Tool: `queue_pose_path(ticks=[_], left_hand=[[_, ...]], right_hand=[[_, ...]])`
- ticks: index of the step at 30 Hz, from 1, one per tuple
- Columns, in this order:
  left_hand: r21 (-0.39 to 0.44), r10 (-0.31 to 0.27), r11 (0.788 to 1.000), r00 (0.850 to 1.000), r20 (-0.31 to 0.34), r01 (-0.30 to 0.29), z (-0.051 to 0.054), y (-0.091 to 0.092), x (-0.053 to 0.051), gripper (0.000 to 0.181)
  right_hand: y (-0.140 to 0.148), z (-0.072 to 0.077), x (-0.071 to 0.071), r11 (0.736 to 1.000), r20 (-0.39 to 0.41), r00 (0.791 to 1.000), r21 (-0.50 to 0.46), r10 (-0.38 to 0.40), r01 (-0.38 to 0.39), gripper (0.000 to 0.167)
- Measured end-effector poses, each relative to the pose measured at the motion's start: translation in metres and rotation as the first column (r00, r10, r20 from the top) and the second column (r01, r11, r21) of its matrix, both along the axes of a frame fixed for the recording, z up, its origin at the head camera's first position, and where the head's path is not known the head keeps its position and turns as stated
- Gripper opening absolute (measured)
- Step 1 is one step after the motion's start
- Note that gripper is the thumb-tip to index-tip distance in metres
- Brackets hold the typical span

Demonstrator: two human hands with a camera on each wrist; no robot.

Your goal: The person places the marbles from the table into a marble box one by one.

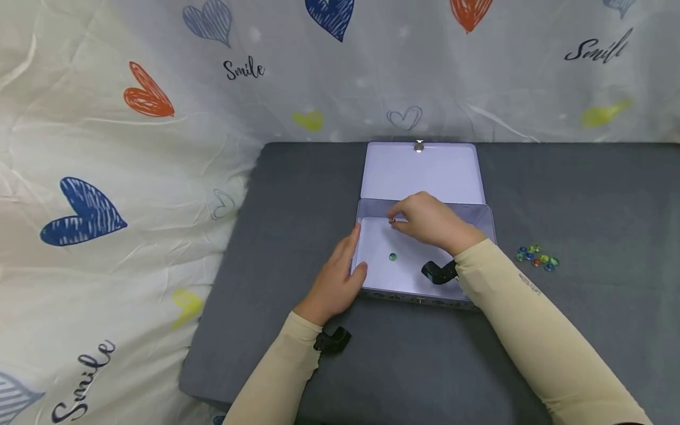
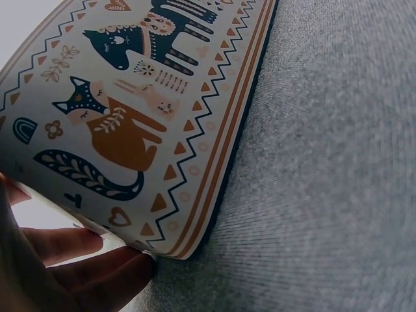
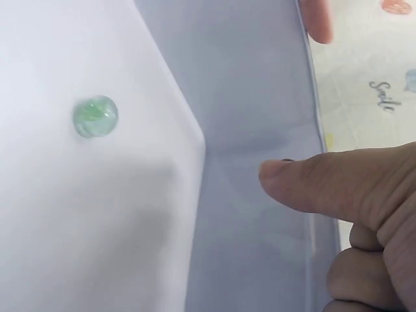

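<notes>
A shallow tin box (image 1: pixel 379 274) stands with its lid (image 1: pixel 422 171) laid back. My right hand (image 1: pixel 432 223) is over the box's back left part and pinches a small reddish marble (image 1: pixel 392 221) between thumb and forefinger. In the right wrist view the thumb of my right hand (image 3: pixel 351 195) hides nearly all of that marble. One green marble (image 1: pixel 392 257) (image 3: pixel 95 116) lies on the white floor of the box. My left hand (image 1: pixel 337 280) rests along the left wall, fingers extended; in the left wrist view, my left hand (image 2: pixel 78 266) touches the patterned outer side (image 2: pixel 130 143).
Several coloured marbles (image 1: pixel 536 258) lie in a loose group on the grey cloth (image 1: pixel 600 200) right of the box. A printed white curtain (image 1: pixel 175 153) hangs behind and to the left. The grey surface's left edge slants down toward the front.
</notes>
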State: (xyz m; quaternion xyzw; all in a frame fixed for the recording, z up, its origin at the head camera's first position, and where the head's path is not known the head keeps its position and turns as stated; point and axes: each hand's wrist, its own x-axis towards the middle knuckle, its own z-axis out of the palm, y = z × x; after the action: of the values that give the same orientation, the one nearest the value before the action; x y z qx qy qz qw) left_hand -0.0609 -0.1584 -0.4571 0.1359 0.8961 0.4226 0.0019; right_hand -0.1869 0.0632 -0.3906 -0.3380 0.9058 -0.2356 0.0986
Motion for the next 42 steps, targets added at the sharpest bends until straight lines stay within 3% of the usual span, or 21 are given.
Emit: queue_pose_path(ticks=[9,21,27,42], left_hand=[[0.003,0.012,1.0,1.0,-0.003,-0.012,0.0,0.001,0.0,0.074],[0.018,0.058,0.998,0.998,0.012,-0.058,0.004,-0.003,0.003,0.075],[0.003,0.018,1.0,1.0,0.001,-0.018,0.0,-0.001,0.0,0.074],[0.012,0.018,1.0,1.0,-0.011,-0.018,0.001,0.001,0.0,0.074]], right_hand=[[-0.003,-0.011,-0.003,0.999,0.088,0.996,0.044,-0.009,0.005,0.02],[-0.014,-0.024,-0.009,0.996,0.122,0.992,0.081,0.025,-0.035,0.02],[-0.008,-0.029,-0.006,0.992,0.147,0.989,0.124,-0.008,-0.011,0.019],[-0.006,-0.029,-0.006,0.991,0.161,0.987,0.132,-0.023,0.002,0.021]])
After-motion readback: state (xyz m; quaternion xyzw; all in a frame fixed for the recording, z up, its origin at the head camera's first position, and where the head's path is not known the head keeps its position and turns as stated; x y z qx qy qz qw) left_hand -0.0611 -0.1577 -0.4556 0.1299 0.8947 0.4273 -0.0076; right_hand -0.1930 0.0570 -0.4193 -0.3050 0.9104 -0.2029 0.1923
